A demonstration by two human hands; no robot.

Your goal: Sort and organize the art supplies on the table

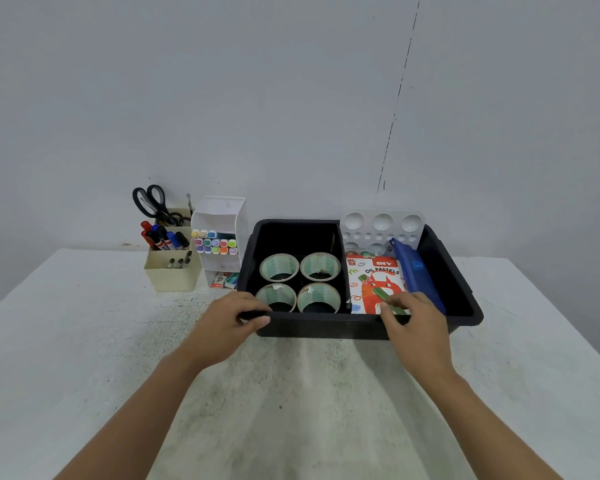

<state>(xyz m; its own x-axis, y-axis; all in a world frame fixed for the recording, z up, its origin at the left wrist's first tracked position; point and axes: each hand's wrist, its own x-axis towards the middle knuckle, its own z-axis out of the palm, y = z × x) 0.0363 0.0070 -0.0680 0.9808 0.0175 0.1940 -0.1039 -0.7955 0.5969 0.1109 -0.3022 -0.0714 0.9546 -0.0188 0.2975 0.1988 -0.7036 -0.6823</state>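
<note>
Both hands clasp the near rim of the black bin [326,325]. The left hand [232,323] curls its fingers over the rim's left end with the thumb along the front. The right hand [418,323] grips the rim further right, its fingers hooked inside.

At the far left of the table [291,393] stands a cream holder [172,275] with black scissors [149,200] and red and blue markers [163,239]. Just beside it is a white organizer [222,209] with pastel-capped pens [215,244]. The bin sits right of that, near the table's middle. Its left compartment holds four tape rolls [279,268] standing on end. Its right compartment holds an oil pastels box [374,282], a blue case [416,268] and a white palette [381,223] leaning on the far wall.
</note>
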